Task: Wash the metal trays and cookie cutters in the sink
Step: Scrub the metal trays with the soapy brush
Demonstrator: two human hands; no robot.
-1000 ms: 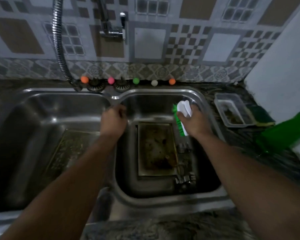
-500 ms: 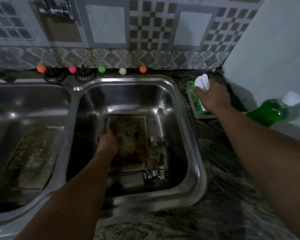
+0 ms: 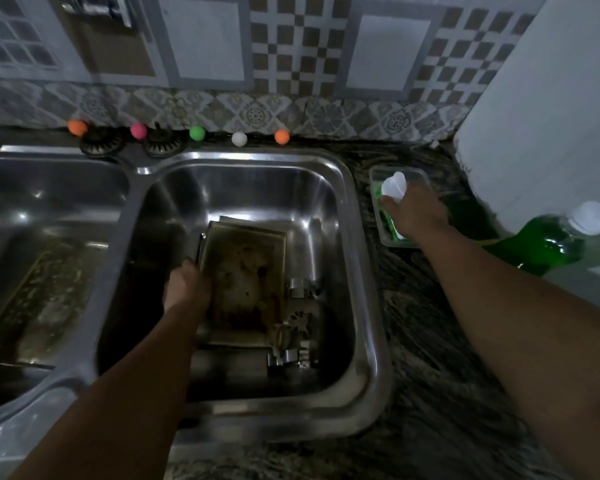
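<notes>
Gripping the near-left edge of the grimy tray (image 3: pixel 243 275) in the right-hand sink basin (image 3: pixel 340 188), the left hand (image 3: pixel 187 289) seems to be tilting it for scrubbing. The right hand (image 3: pixel 413 213), clamped on the white-handled brush (image 3: pixel 394 187), dips its green bristles into the plastic tub (image 3: pixel 420 173) on the surface, probably for soap. Cookie cutters (image 3: pixel 297 320) lie beside the tray.

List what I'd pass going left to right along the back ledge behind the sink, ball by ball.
Orange ball → pink ball → green ball → white ball → second orange ball. Two dark drain strainers sit among the first three, overlapping them, so I leave those out.
</notes>
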